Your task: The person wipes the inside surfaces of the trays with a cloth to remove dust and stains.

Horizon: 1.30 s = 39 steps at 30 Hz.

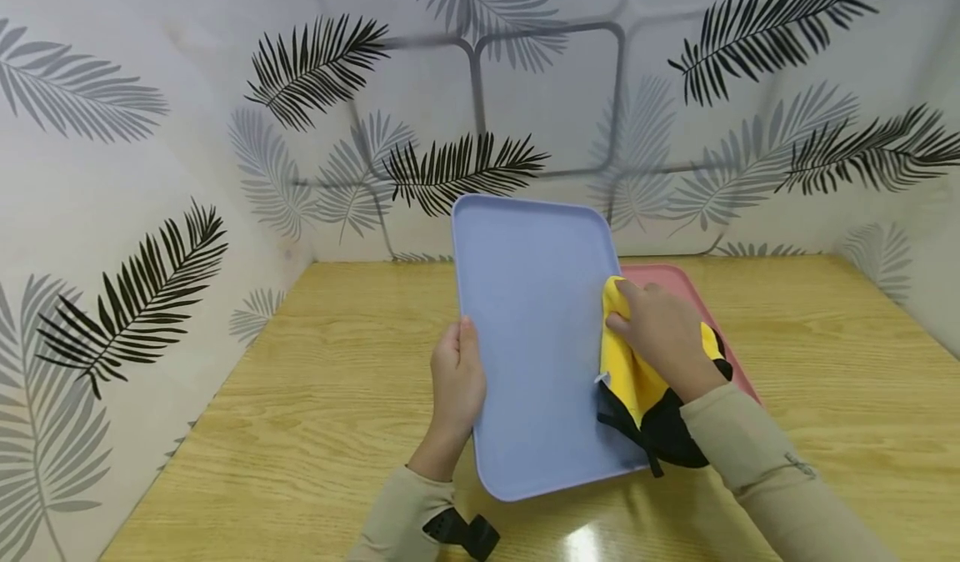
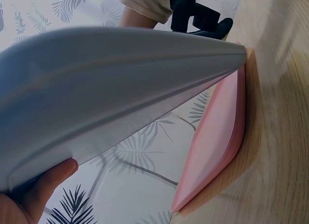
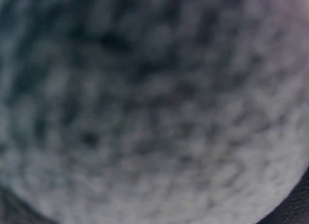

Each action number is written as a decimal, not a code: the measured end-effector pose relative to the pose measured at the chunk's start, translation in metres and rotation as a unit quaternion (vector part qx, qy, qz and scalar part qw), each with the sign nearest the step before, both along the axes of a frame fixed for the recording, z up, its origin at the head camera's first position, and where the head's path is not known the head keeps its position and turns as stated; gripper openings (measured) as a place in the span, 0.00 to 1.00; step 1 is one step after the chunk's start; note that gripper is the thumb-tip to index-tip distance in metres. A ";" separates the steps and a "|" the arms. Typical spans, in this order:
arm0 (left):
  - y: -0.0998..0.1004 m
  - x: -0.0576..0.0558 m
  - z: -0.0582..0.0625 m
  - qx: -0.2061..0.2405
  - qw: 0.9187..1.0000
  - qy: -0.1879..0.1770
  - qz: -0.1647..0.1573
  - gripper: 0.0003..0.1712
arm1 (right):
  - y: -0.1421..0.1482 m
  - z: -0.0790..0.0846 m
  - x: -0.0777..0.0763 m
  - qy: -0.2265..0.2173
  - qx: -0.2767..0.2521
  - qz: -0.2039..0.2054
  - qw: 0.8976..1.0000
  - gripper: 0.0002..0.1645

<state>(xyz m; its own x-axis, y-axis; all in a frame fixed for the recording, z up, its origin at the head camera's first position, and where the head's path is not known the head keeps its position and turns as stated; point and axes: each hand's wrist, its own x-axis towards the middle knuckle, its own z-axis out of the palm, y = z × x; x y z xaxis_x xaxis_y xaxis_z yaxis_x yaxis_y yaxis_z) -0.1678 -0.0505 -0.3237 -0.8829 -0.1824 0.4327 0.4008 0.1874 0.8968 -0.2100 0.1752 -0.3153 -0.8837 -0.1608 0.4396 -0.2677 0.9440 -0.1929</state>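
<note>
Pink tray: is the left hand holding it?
No, the left hand grips the blue tray by its edge, while the pink tray lies on the wooden table.

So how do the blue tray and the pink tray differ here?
The blue tray is tilted up in the left hand; the pink tray lies on the table. In the head view, the blue tray shows most of its face, while the pink tray is largely hidden behind the blue tray, cloth and right hand. Both have rounded corners.
</note>
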 end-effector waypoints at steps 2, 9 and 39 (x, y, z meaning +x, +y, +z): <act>0.000 0.000 0.001 0.001 1.000 -0.001 -0.005 0.19 | 0.000 0.001 0.001 -0.008 -0.007 -0.002 1.000 0.13; 0.001 0.000 0.001 0.004 1.000 -0.004 -0.009 0.19 | 0.000 0.005 0.003 -0.041 -0.017 -0.018 0.999 0.24; 0.017 -0.001 0.000 0.038 0.998 -0.028 -0.039 0.20 | -0.083 0.029 0.036 0.066 -0.055 0.097 0.992 0.23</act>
<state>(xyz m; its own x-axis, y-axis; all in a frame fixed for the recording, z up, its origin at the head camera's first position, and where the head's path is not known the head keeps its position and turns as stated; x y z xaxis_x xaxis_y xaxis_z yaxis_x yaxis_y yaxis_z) -0.1689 -0.0332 -0.3236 -0.9178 -0.1426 0.3704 0.3611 0.0877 0.9284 -0.1742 0.0917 -0.2861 -0.7745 -0.2676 0.5732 -0.4725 0.8473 -0.2428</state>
